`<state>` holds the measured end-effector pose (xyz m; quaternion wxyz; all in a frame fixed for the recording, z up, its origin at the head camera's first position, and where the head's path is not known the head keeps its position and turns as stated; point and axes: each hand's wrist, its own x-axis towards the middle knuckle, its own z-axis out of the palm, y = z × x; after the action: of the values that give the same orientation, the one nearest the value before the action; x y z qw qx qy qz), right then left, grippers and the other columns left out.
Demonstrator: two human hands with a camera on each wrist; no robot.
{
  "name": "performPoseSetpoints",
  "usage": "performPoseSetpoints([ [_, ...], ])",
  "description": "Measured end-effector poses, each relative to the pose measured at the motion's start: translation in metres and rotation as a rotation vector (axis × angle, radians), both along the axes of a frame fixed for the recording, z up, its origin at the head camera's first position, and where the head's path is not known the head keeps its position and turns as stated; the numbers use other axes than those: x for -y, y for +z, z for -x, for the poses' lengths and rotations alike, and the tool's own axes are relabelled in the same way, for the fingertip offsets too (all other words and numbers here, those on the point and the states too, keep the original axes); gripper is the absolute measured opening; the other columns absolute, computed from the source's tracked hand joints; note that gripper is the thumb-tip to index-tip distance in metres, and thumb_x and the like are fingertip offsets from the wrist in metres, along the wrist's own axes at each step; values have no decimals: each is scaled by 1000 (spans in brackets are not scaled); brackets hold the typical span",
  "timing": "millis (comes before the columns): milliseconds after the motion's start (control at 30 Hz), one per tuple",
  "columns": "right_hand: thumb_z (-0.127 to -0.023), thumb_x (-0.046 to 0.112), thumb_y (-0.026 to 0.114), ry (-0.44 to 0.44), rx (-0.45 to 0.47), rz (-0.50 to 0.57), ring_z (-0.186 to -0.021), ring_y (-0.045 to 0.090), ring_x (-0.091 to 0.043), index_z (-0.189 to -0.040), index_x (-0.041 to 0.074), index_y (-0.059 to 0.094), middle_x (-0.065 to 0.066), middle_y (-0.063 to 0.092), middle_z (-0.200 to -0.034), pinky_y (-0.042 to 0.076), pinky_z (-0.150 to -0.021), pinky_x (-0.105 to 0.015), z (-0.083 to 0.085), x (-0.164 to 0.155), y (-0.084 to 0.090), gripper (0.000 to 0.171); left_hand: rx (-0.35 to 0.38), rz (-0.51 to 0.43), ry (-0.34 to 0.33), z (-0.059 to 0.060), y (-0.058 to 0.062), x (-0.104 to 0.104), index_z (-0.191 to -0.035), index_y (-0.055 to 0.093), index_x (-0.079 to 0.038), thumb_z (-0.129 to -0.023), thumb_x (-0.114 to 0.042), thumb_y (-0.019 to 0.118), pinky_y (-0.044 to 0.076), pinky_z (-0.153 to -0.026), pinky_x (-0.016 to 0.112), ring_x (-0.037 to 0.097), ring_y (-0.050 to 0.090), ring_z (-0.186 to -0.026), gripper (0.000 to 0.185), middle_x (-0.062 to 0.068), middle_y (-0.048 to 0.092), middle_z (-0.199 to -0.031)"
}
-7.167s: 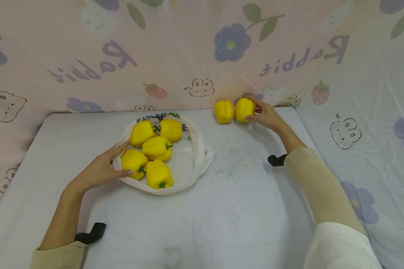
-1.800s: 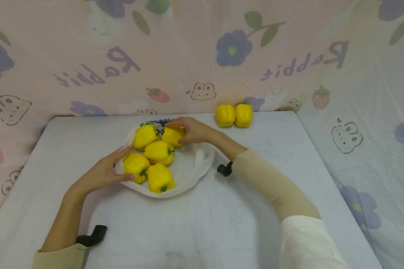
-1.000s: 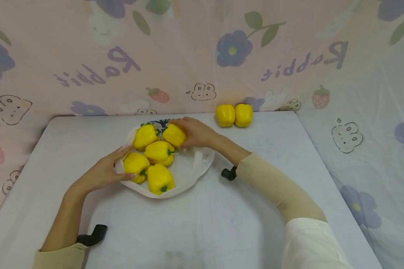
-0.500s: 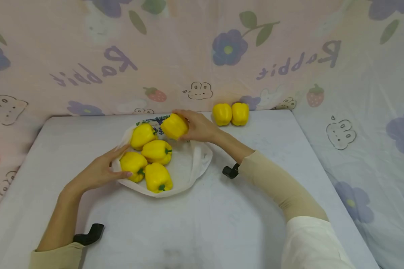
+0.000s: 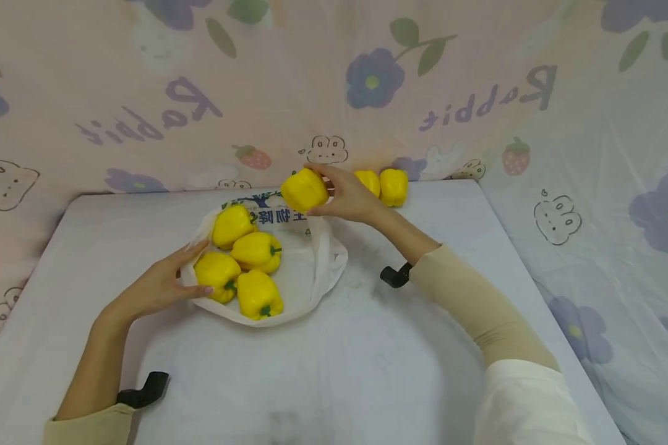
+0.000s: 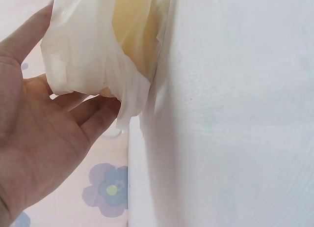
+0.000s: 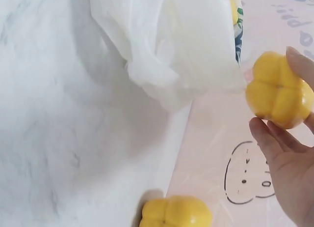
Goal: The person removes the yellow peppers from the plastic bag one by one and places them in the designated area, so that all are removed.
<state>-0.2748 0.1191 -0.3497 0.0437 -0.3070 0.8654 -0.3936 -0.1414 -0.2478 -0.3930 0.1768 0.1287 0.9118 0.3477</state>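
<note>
A white bench (image 5: pixel 334 371) fills the view, backed by a pink printed curtain (image 5: pixel 145 93). On the bench lies a white plastic bag (image 5: pixel 317 272), spread open, with four yellow peppers (image 5: pixel 239 259) clustered on it. Two more peppers, the pair (image 5: pixel 386 185), sit at the far edge of the bench, touching each other, well apart from the bag.

Your right hand (image 5: pixel 347 198) holds a fifth pepper (image 5: pixel 304 190) in the air above the bag's far rim, between the cluster and the pair. Fingers and thumb curl round it; the right wrist view shows the fingertips (image 7: pixel 267 138) cupping its lobed underside.

Your left hand (image 5: pixel 161 284) rests at the bag's near-left edge, fingers mostly straight against the plastic, thumb beside the nearest pepper.

If you mean to set this pepper with the pair, carry it level and clear of the bag's raised rim and handle. Lower it just beside the pair, onto a stable side, and release only once it rests. The smooth skin could slip, so keep the grip even. Keep your left hand pressing the bag so the cluster does not roll.
</note>
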Motion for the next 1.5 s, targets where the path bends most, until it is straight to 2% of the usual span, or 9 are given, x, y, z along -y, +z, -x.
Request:
performPoseSetpoints([
  [267, -64, 40, 81, -96, -24, 20, -103, 56, -17, -138, 33, 35, 7, 46, -130, 49, -84, -27, 4, -21, 9, 87, 20, -8, 3, 4, -1, 1, -146, 15, -33, -72, -51, 70, 18, -99, 64, 42, 12, -134, 94, 15, 9, -151],
  [500, -66, 37, 81, -145, 20, 45, -105, 55, -20, -140, 23, 34, 8, 40, -136, 49, -83, -29, 3, -38, 10, 89, 49, -21, 5, 1, -6, 0, -146, 14, -32, -72, -51, 70, 16, -99, 66, 43, 11, -133, 95, 17, 8, -150],
  [667, -66, 38, 80, -206, 29, 14, -104, 55, -19, -139, 23, 34, 8, 41, -136, 50, -81, -30, 4, -55, 9, 88, 61, -29, 3, -1, -9, -3, -146, 13, -34, -72, -51, 70, 15, -99, 66, 43, 10, -134, 95, 16, 8, -151],
  [767, -68, 34, 80, -224, 69, 36, -105, 54, -20, -140, 23, 33, 7, 39, -137, 49, -83, -33, 6, -65, 9, 87, 60, -34, 1, -1, -9, -5, -146, 13, -33, -72, -51, 71, 15, -99, 66, 43, 11, -134, 96, 16, 9, -150],
  [833, -70, 28, 79, -235, 98, 54, -106, 53, -22, -141, 21, 32, 4, 38, -138, 49, -85, -36, 2, -70, 15, 86, 55, -32, -2, 0, -10, -5, -146, 13, -33, -72, -50, 71, 15, -99, 65, 42, 11, -134, 96, 16, 10, -150],
  [1000, -69, 36, 79, -286, 66, 42, -106, 52, -20, -141, 22, 31, 7, 39, -136, 48, -85, -36, 5, -88, 10, 87, 33, -36, -14, 2, -12, -6, -146, 14, -31, -72, -48, 72, 16, -100, 65, 41, 12, -134, 96, 14, 12, -150],
  [1067, -66, 43, 78, -306, 39, 40, -105, 51, -18, -141, 25, 32, 10, 40, -134, 48, -85, -35, 11, -97, 3, 90, 27, -39, -18, 2, -11, -6, -146, 14, -31, -72, -47, 72, 16, -100, 65, 41, 12, -134, 96, 15, 12, -150],
  [1300, -67, 44, 77, -357, 27, 37, -104, 51, -17, -141, 28, 32, 11, 39, -136, 47, -87, -35, 13, -115, 3, 88, 27, -38, -21, 4, -6, -8, -146, 15, -30, -72, -47, 72, 15, -100, 64, 42, 12, -133, 95, 16, 14, -150],
  [1500, -70, 42, 76, -409, 39, 48, -103, 49, -19, -142, 29, 31, 12, 37, -138, 46, -88, -35, 14, -130, 4, 86, 16, -25, -23, 11, -3, -11, -146, 17, -32, -72, -48, 72, 15, -101, 63, 39, 13, -134, 94, 13, 16, -150],
])
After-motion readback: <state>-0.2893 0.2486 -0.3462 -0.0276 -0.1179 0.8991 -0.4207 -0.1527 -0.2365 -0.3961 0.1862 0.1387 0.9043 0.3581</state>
